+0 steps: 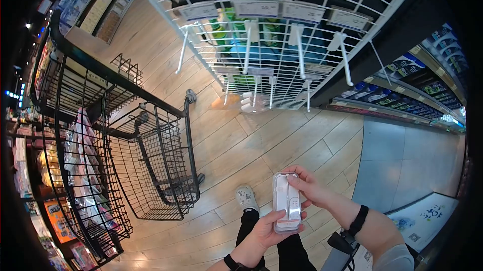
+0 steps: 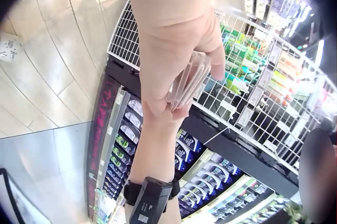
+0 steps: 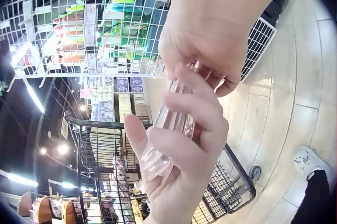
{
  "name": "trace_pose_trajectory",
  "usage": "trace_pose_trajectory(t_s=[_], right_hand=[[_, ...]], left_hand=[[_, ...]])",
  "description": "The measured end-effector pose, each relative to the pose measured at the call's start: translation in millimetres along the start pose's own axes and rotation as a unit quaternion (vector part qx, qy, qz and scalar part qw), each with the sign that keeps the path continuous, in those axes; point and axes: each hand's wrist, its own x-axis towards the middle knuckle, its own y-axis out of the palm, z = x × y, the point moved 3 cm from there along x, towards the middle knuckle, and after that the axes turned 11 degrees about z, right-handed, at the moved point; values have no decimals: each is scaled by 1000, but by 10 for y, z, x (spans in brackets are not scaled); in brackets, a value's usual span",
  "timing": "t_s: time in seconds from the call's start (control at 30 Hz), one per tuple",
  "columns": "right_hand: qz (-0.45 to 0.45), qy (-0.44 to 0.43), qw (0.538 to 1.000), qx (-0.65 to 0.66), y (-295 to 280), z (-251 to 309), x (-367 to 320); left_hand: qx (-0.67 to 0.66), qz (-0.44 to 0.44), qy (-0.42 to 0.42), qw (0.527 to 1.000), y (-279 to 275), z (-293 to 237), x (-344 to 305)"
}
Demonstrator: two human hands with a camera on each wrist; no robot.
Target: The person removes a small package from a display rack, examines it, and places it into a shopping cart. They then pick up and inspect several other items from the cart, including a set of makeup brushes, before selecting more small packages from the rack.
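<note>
A long clear plastic pack [image 1: 288,201] with white contents is held upright between both hands, in front of the body. My left hand [image 1: 265,229] grips its lower end, thumb across the front face and fingertips showing at the far side. At the top right corner, my right hand [image 1: 313,191] pinches it with the thumb on the front and fingers behind. The right wrist view shows the left fingers wrapped along the side of the clear pack [image 3: 167,124]. Seen edge-on in the left wrist view, the pack [image 2: 190,81] sits partly hidden by the left hand.
On the left stands a black wire shopping cart [image 1: 151,155] with packages in its upper basket. Ahead is a white wire rack [image 1: 282,59] with protruding hooks and price tags. Stocked shelves [image 1: 397,90] line the right. A shoe [image 1: 246,198] rests on the wood-look floor.
</note>
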Motion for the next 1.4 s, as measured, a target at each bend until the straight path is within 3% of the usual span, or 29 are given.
trace_pose_trajectory(t_s=[0.1, 0.23, 0.43, 0.5, 0.53, 0.67, 0.73, 0.8, 0.83, 0.9, 1.07, 1.4], right_hand=[[8, -22, 1000, -10, -30, -94, 184], [50, -19, 999, -8, -1, -39, 363], [55, 0, 997, -62, 10, 22, 566], [76, -11, 994, -78, -23, 31, 624], [78, -8, 994, -79, -61, 44, 654], [-125, -94, 972, -176, -557, 174, 778], [-251, -125, 918, -280, -1104, 170, 867], [-316, -153, 862, -365, -1357, 372, 847], [-313, -152, 862, -368, -1529, 401, 868], [-354, -164, 820, -419, -1818, 458, 902], [-325, -171, 821, -436, -2127, 512, 1091], [-342, -189, 773, -500, -2030, 826, 1222]], left_hand=[[-65, 58, 35, 996, -61, -82, 8], [-66, 61, 51, 995, -150, -221, -32], [16, 21, 52, 998, -178, -458, -52], [171, -43, 37, 984, -204, -554, -47], [169, -43, 40, 984, -200, -602, -33], [157, -61, 34, 985, -213, -752, -45], [156, -53, 32, 986, -236, -798, -65], [149, -58, 32, 987, -280, -818, -104], [147, -57, 36, 987, -300, -830, -126], [150, -81, 31, 985, -359, -838, -179], [144, -89, 49, 984, -582, -781, -376], [129, -147, 38, 980, -822, -649, -444]])
